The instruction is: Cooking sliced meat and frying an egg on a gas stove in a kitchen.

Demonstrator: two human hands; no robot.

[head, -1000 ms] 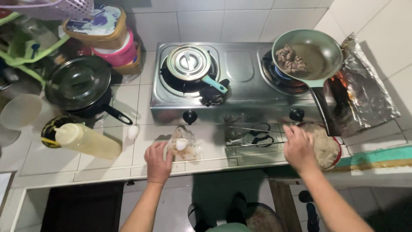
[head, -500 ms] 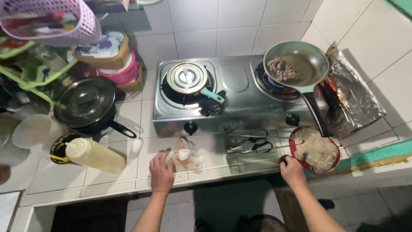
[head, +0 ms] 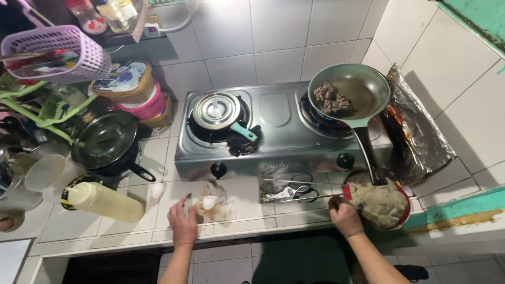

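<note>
On the counter edge, our hands sit about where they were half a second ago. Our left hand [head: 182,225] touches the plastic bag [head: 213,203], fingers loose; our right hand [head: 345,215] grasps the red-rimmed bowl [head: 383,204].

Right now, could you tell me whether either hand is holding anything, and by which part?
The right hand grips the near rim of the red bowl. The left hand touches the clear plastic bag at its near-left edge; a firm hold cannot be told.
</note>
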